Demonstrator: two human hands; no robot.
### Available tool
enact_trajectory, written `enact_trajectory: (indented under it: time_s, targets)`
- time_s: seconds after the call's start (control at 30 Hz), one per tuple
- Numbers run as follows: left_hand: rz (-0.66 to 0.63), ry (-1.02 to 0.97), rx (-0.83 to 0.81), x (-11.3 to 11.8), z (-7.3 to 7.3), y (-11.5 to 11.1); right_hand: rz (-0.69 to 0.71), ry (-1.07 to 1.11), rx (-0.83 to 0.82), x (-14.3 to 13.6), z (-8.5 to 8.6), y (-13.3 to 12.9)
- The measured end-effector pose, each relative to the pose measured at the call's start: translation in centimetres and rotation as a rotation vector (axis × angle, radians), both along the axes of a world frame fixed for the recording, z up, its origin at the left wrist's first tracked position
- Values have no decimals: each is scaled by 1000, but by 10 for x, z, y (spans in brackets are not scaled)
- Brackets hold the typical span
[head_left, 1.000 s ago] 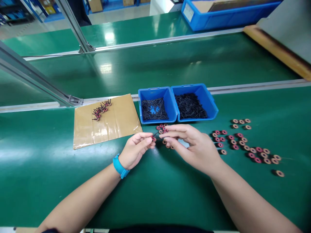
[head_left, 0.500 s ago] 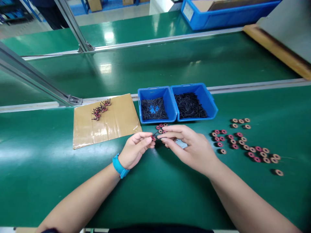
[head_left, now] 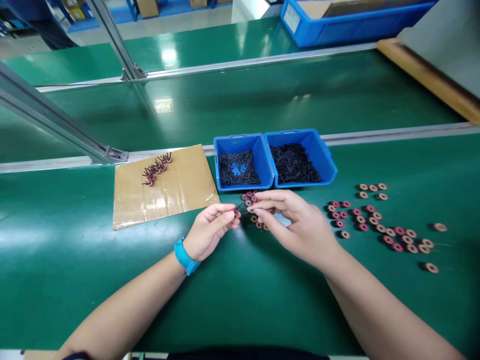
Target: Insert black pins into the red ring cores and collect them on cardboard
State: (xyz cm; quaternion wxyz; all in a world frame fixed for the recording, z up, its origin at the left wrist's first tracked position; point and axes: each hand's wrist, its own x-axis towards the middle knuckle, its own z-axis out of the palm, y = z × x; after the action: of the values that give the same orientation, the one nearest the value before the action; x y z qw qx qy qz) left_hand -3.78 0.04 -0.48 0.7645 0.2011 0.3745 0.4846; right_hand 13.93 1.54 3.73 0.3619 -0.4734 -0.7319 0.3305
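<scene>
My left hand [head_left: 210, 227], with a turquoise band at its wrist, pinches a small red wound coil [head_left: 236, 213] between thumb and fingers. A short black sleeve sticks up from that coil. My right hand [head_left: 290, 220] is closed at the fingertips on a thin dark wire lead [head_left: 245, 212] that runs from the coil. Partly covered by my right hand, several red and copper coils [head_left: 249, 196] lie on the green bench just beyond the fingers. Two blue bins stand behind them, the left bin [head_left: 243, 187] and the right bin [head_left: 330, 172], both holding short black sleeves [head_left: 294, 162].
On the left lies a brown cardboard sheet [head_left: 176, 195] bearing several coils with black sleeves [head_left: 157, 167]. Many loose coils [head_left: 375, 220] are spread over the bench at right. A metal post [head_left: 75, 125] rises at left. A large blue crate [head_left: 337, 30] stands at the back; a person [head_left: 45, 25] is far left.
My right fingertips have drawn slightly away from the coil to the right, and more of the lead shows. A single coil has appeared at the far right. The person behind has shifted left.
</scene>
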Motion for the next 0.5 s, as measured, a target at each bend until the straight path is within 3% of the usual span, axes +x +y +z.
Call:
enact_trajectory:
  time_s: [0.3,0.5]
  targets:
    - [2,15,-11,1,1,1,53,-5,-33,-1,0,-1]
    - [16,50,-14,2,2,1,63,-63,45,-4,3,-2]
